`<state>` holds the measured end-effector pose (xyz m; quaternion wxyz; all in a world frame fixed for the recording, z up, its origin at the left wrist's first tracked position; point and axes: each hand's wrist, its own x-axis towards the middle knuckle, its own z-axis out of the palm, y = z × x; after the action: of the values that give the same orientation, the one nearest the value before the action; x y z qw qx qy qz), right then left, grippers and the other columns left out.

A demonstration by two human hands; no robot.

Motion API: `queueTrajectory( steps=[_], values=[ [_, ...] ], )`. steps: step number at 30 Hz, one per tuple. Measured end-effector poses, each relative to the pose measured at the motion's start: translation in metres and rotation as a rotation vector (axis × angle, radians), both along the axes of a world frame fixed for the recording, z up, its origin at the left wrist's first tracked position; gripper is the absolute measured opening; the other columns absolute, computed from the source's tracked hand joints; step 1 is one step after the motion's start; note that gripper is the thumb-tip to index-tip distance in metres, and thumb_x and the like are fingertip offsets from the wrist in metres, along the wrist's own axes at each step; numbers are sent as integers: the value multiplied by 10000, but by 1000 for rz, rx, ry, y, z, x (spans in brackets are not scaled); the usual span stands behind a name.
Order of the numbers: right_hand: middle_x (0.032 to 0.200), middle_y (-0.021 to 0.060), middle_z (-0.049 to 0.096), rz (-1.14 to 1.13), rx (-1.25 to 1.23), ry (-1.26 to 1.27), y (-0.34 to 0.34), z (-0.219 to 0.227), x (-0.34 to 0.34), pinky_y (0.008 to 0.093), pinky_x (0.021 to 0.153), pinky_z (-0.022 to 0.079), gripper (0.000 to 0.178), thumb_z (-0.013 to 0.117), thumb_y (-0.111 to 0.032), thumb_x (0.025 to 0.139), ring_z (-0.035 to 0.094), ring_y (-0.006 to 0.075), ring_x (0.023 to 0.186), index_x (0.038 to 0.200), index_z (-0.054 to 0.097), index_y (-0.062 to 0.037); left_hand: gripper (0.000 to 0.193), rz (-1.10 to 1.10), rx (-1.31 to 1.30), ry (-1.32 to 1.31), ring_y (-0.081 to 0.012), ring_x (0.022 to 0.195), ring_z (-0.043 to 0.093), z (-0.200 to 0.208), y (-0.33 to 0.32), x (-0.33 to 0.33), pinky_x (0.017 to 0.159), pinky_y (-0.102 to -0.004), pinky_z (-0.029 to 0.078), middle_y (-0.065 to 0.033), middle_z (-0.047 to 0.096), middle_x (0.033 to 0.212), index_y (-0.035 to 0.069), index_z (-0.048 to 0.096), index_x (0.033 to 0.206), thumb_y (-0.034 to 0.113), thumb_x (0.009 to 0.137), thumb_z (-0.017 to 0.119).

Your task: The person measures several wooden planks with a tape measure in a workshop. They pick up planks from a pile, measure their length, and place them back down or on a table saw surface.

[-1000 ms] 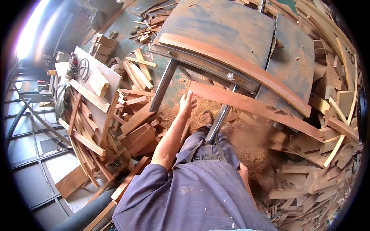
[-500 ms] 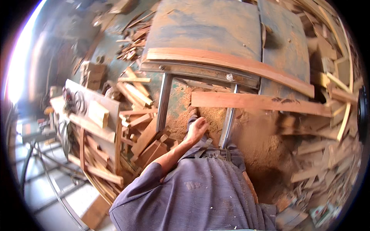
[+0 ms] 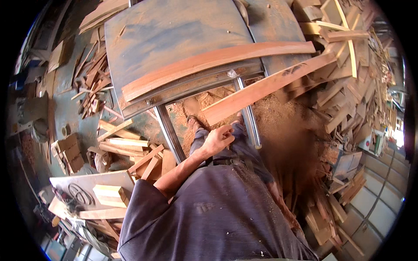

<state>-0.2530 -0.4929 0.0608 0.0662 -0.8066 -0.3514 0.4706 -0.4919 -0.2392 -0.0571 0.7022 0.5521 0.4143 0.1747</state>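
My left hand (image 3: 220, 138) hovers in front of my waist, its fingers curled in, with no object visible in them. Just beyond it is the near end of a reddish plank (image 3: 270, 88), apart from the hand. That plank slants up to the right, across a metal rail (image 3: 249, 117). A second, longer plank (image 3: 209, 65) lies along the front edge of a dusty saw table (image 3: 183, 32). At my right side a forearm (image 3: 283, 206) hangs low by the thigh; its fingers cannot be made out.
Offcuts (image 3: 348, 100) are heaped at the right, and more scrap (image 3: 93, 71) lies at the left. Sawdust (image 3: 278, 108) covers the floor around my feet. Left of me, a board (image 3: 87, 182) carries a coiled cable and wood blocks. Another metal rail (image 3: 167, 130) juts toward me.
The view has swung to the right, so the table and planks appear tilted and further left. My left hand stays curled in front of my body. Both planks keep roughly their places against the table.
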Motion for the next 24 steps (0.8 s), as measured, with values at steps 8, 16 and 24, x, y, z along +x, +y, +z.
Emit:
queueTrajectory(
  steps=[8, 16, 24],
  values=[
    [1329, 130, 625, -792, 359, 408, 0, 72, 1, 357, 858, 600, 465, 573, -238, 1019, 643, 214, 1179, 1429, 509, -28, 284, -275, -183, -210, -96, 778, 598, 42, 26, 10, 671, -289, 498, -37, 662, 864, 8, 651, 1092, 284, 1030, 630],
    [1355, 120, 557, -302, 502, 745, 153, 13, -26, 377, 1127, 419, 557, 633, -52, 969, 531, 200, 1306, 1471, 403, 21, 382, -197, -704, -287, -165, 893, 691, 74, 47, 14, 752, -299, 605, -107, 701, 1053, -37, 627, 1236, 305, 1077, 563],
    [1311, 135, 647, 207, 243, 735, 258, -24, -24, 362, 1008, 482, 688, 739, -386, 911, 631, 229, 1173, 1433, 506, -5, 267, -37, -276, -61, -89, 777, 617, 71, 62, -7, 711, -270, 519, -43, 687, 848, -16, 698, 1034, 250, 1008, 689]
  ],
)
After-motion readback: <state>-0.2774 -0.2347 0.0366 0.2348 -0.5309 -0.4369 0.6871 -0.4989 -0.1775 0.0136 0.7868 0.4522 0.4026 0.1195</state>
